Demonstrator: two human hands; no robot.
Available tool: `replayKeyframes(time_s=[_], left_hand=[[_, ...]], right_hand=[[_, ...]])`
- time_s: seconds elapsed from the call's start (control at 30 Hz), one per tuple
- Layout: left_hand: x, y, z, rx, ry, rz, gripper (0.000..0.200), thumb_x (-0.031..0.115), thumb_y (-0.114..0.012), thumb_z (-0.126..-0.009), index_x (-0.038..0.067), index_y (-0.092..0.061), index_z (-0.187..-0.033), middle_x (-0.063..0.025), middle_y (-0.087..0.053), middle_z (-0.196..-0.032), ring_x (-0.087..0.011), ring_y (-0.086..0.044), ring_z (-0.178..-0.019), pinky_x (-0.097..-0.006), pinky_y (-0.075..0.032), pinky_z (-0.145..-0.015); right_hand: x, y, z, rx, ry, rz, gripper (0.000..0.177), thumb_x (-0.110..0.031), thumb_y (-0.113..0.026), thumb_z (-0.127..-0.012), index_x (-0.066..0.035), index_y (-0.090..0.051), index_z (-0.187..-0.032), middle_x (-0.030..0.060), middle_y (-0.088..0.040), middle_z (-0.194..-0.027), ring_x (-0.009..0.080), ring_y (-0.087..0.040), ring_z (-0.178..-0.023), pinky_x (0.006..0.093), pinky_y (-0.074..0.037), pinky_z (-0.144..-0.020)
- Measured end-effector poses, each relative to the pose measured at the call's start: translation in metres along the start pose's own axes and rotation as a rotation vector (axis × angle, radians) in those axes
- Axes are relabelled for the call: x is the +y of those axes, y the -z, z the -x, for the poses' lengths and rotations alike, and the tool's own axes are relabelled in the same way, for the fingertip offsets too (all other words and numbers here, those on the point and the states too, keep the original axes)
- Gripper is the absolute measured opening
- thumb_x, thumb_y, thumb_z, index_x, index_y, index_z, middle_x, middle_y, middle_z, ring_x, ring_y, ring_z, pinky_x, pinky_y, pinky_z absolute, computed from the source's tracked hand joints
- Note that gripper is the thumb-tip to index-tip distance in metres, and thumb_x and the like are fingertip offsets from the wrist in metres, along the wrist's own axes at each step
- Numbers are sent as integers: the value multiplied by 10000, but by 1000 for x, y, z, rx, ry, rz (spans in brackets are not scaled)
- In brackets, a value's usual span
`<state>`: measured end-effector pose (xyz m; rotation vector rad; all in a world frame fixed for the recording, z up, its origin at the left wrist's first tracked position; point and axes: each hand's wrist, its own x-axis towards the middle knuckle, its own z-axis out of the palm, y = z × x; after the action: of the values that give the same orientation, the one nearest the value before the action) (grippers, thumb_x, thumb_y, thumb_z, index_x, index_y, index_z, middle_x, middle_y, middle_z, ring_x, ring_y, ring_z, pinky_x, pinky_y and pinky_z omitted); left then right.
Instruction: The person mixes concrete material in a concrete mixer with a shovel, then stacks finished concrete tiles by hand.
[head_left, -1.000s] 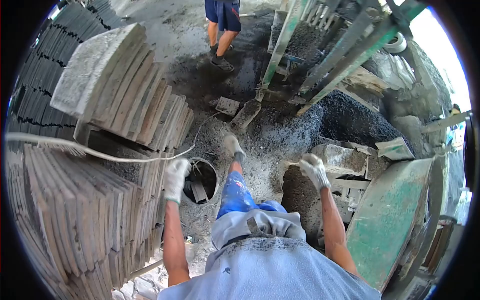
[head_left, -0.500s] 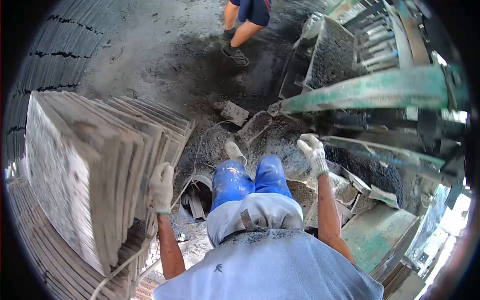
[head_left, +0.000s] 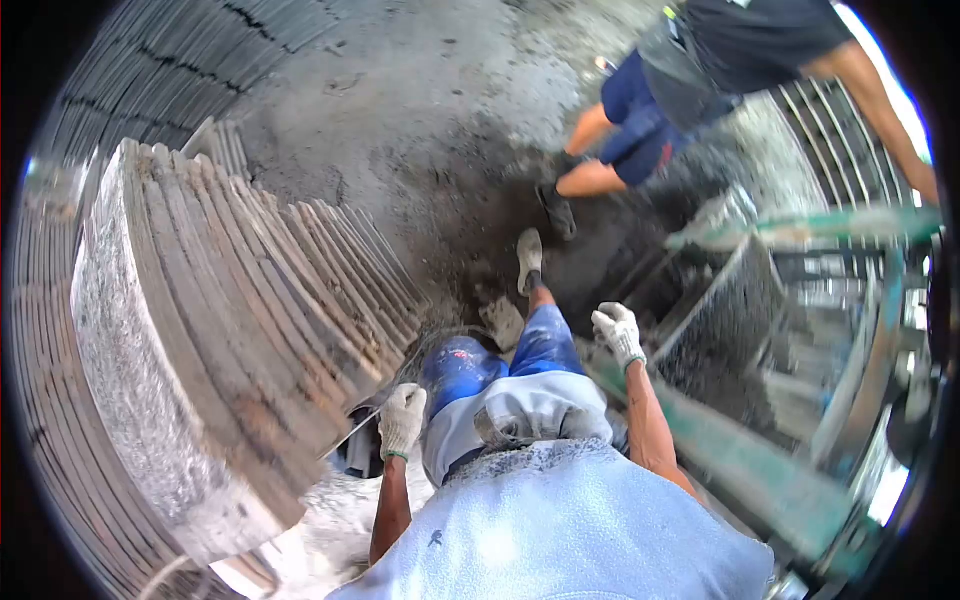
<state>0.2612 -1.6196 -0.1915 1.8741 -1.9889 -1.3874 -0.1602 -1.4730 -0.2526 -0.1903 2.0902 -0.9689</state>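
Note:
My left hand [head_left: 402, 420], in a whitish knitted glove, hangs beside my left thigh with its fingers curled closed and nothing seen in them. Nearest to it is the edge of a stack of worn boards [head_left: 250, 310], which stand upright close together; a gap separates hand and boards. My right hand [head_left: 618, 333], gloved the same way, is held out to the right with fingers curled in and no object showing. Past it are a green-painted metal beam [head_left: 740, 450] and a sloping grey hopper [head_left: 725, 320], both apart from the hand.
Another person [head_left: 690, 70] in dark clothes stands ahead to the right, an arm stretched toward the machine. A broken block [head_left: 502, 322] lies on the dirty floor [head_left: 420, 130] near my feet. Dark stacked sheets [head_left: 150, 70] line the far left.
I have stepped forward, one shoe now out ahead, and the view has turned. The other person shows more fully, at upper right. The board stack is closer; both hands stay curled.

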Motion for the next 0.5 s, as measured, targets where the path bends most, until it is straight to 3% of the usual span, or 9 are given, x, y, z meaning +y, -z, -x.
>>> replayKeyframes(time_s=[0.03,0.17,0.2,0.23,0.27,0.3,0.33,0.5], left_hand=[[8,-15,-10,60,20,21,265,269,-613,-877,45,-682,-1001,-176,-694,-951,-294,-674,-901,-380,-510,-801],[32,-87,-70,244,111,85,231,226,-617,-858,45,-677,-987,-165,-682,-966,-322,-656,-921,-387,-501,-809],[72,-89,-91,246,157,80,237,236,-610,-862,47,-676,-989,-168,-680,-976,-325,-652,-937,-388,-497,-820],[111,-95,-91,216,233,69,243,245,-603,-866,50,-675,-991,-171,-677,-987,-327,-647,-953,-389,-493,-831],[116,-111,-103,182,129,162,278,287,-588,-870,56,-676,-997,-171,-671,-1024,-338,-639,-970,-399,-490,-850],[140,-112,-113,208,147,160,278,287,-588,-870,56,-676,-997,-171,-671,-1024,-338,-639,-970,-399,-490,-850],[165,-113,-120,175,148,130,299,300,-584,-873,56,-673,-1021,-172,-672,-1038,-333,-637,-990,-394,-485,-861],[227,-83,-178,178,234,154,319,332,-566,-879,82,-668,-1049,-164,-664,-1075,-347,-626,-1018,-410,-489,-874]], right_hand=[[-20,2,-22,-54,-26,25,348,-161,-679,-825,32,-626,-1110,81,-661,-803,142,-626,-639,282,-509,-543],[-57,8,-160,-223,7,113,261,-133,-672,-816,16,-628,-1026,62,-597,-705,145,-574,-559,286,-476,-496],[-71,20,-186,-403,-24,74,248,-136,-673,-817,7,-633,-1016,56,-586,-682,149,-564,-541,284,-472,-501],[-81,32,-208,-432,15,192,278,-149,-669,-828,8,-630,-1054,69,-614,-745,153,-588,-586,289,-502,-547],[-99,37,-215,-344,17,158,293,-157,-666,-833,12,-625,-1070,75,-625,-785,155,-603,-618,292,-515,-572],[-123,36,-221,-253,31,112,309,-164,-663,-837,15,-619,-1086,81,-637,-826,158,-617,-650,294,-527,-598],[-140,43,-230,-269,2,79,341,-178,-665,-841,20,-606,-1112,87,-646,-887,160,-635,-702,296,-543,-628],[-204,42,-284,-284,61,115,292,-200,-683,-830,-6,-637,-1043,82,-655,-853,186,-660,-674,324,-562,-596]])
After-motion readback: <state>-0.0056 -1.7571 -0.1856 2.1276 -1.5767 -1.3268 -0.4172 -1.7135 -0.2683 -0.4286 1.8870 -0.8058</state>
